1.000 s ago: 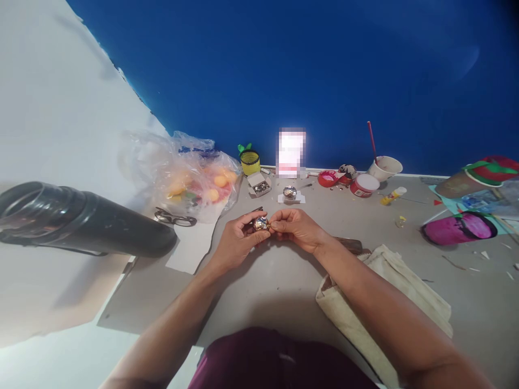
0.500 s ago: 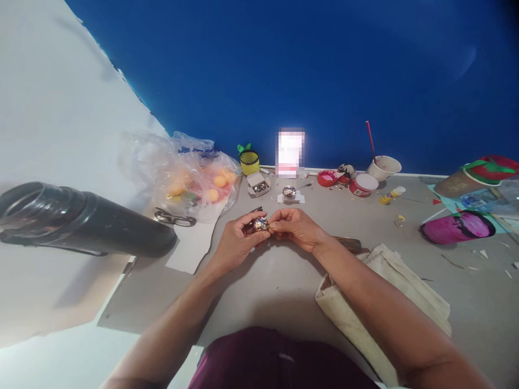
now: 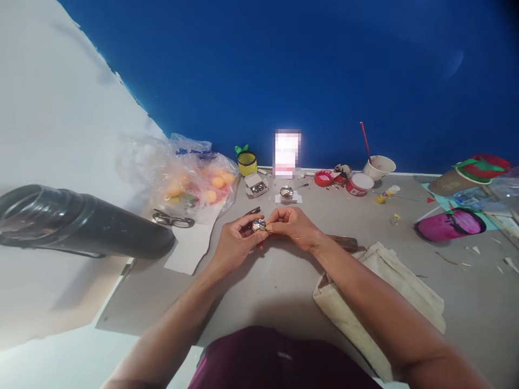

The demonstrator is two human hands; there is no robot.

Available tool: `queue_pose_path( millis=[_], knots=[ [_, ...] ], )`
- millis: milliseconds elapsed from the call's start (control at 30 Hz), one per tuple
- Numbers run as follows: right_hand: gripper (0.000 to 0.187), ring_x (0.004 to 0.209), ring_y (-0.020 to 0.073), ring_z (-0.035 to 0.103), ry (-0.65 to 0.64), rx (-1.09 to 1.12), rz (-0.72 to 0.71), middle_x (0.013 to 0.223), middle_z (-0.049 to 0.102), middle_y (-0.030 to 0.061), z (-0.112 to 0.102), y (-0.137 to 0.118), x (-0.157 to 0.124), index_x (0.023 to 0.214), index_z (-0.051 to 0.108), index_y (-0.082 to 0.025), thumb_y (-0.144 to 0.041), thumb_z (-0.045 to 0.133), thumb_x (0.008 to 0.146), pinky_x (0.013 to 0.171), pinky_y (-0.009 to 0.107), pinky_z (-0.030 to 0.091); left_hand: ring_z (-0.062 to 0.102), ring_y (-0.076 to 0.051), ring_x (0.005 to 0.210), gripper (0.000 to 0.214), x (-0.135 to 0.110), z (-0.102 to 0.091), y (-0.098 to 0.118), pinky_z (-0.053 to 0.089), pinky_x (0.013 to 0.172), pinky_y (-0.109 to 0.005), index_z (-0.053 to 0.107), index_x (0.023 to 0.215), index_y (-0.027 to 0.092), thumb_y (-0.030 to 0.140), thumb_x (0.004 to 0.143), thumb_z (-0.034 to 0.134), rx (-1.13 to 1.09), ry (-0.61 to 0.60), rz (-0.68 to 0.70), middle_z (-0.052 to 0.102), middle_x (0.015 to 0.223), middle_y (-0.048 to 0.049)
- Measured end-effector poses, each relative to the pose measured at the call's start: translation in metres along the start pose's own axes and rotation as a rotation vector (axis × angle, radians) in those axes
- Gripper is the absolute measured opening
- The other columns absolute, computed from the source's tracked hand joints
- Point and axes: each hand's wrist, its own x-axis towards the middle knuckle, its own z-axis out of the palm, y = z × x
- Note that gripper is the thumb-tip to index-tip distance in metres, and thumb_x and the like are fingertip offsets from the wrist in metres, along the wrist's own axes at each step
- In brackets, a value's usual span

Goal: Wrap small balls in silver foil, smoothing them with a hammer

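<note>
Two bare hands meet above a grey table (image 3: pixel 284 281). The left hand (image 3: pixel 234 244) clamps a small mirrored ball (image 3: pixel 258 225) between thumb and fingertips. The right hand (image 3: pixel 295 227) pinches against the ball's 3 o'clock side, its fingers closed on it. The ball sits off the tabletop at the centre of the scene.

From the ball, a second mirrored ball (image 3: pixel 286 192) rests on a white card at 1 o'clock. An open box of silvery pieces (image 3: pixel 258 187) lies at 12, scissors (image 3: pixel 172 219) at 9 and a cream cloth (image 3: pixel 381 292) at 4.

The hold looks slight: a round, glossy thing gripped only at the fingertips. Uneven pressure from either side could likely squeeze it loose and send it rolling across the table. A hard pinch might also dislodge whatever facets cover its surface, though these are too small to make out.
</note>
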Motion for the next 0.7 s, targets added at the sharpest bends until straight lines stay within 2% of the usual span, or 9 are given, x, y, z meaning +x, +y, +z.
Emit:
queue_pose_path(
  millis=[167, 300, 400, 500, 567, 633, 700],
  knots=[
    [0.038, 0.061, 0.0116, 0.064, -0.025, 0.01, -0.012, 0.071, 0.073, 0.0018, -0.003, 0.001, 0.001, 0.078, 0.069, -0.016, -0.043, 0.093, 0.064, 0.063, 0.026, 0.053, 0.065, -0.015, 0.06, 0.06, 0.0, -0.004, 0.007, 0.056, 0.06, -0.03, 0.067, 0.124, 0.012, 0.039, 0.073, 0.085, -0.009, -0.07, 0.013, 0.072, 0.077, -0.0029],
    [0.044, 0.058, 0.0118, 0.06, 0.066, -0.104, -0.049, 0.066, 0.068, 0.0001, -0.007, -0.001, 0.003, 0.075, 0.064, -0.017, -0.053, 0.088, 0.066, 0.058, 0.025, 0.048, 0.065, -0.014, 0.066, 0.053, 0.002, -0.007, 0.008, 0.055, 0.062, -0.029, 0.069, 0.123, 0.015, 0.035, 0.076, 0.085, -0.136, -0.115, -0.005, 0.071, 0.082, -0.0035],
    [0.039, 0.059, 0.0129, 0.057, 0.146, -0.446, -0.118, 0.068, 0.067, -0.0009, -0.01, -0.006, 0.002, 0.075, 0.063, -0.019, -0.054, 0.079, 0.074, 0.059, 0.027, 0.044, 0.063, -0.013, 0.069, 0.052, 0.004, -0.01, 0.007, 0.05, 0.061, -0.026, 0.071, 0.118, 0.017, 0.032, 0.072, 0.088, -0.259, -0.146, -0.015, 0.071, 0.091, -0.005],
    [0.033, 0.073, 0.0164, 0.058, 0.178, -1.015, -0.157, 0.079, 0.069, 0.0008, -0.008, -0.01, -0.003, 0.08, 0.065, -0.02, -0.05, 0.077, 0.078, 0.063, 0.027, 0.037, 0.056, -0.008, 0.064, 0.05, 0.006, -0.013, 0.005, 0.042, 0.056, -0.022, 0.071, 0.117, 0.019, 0.03, 0.07, 0.088, -0.273, -0.133, -0.01, 0.07, 0.097, -0.0046],
    [0.032, 0.085, 0.0204, 0.059, 0.154, -1.338, -0.149, 0.09, 0.07, 0.0029, -0.004, -0.009, -0.006, 0.088, 0.066, -0.021, -0.048, 0.079, 0.077, 0.064, 0.028, 0.032, 0.051, -0.006, 0.061, 0.048, 0.006, -0.014, 0.004, 0.037, 0.053, -0.021, 0.071, 0.115, 0.02, 0.03, 0.071, 0.086, -0.223, -0.101, 0.016, 0.069, 0.102, -0.0041],
    [0.034, 0.095, 0.0234, 0.059, 0.123, -1.53, -0.125, 0.099, 0.07, 0.0051, -0.001, -0.005, -0.007, 0.097, 0.065, -0.021, -0.045, 0.081, 0.078, 0.064, 0.028, 0.03, 0.047, -0.005, 0.059, 0.044, 0.005, -0.014, 0.004, 0.034, 0.051, -0.021, 0.07, 0.114, 0.022, 0.03, 0.073, 0.084, -0.147, -0.059, 0.051, 0.069, 0.105, -0.0033],
    [0.032, 0.099, 0.0244, 0.059, 0.109, -1.616, -0.091, 0.104, 0.069, 0.0068, 0.0, 0.0, -0.007, 0.101, 0.064, -0.021, -0.041, 0.078, 0.082, 0.065, 0.029, 0.03, 0.046, -0.005, 0.058, 0.038, 0.004, -0.013, 0.006, 0.034, 0.051, -0.021, 0.071, 0.111, 0.021, 0.031, 0.075, 0.081, -0.074, -0.01, 0.081, 0.069, 0.102, -0.0026]
  ],
)
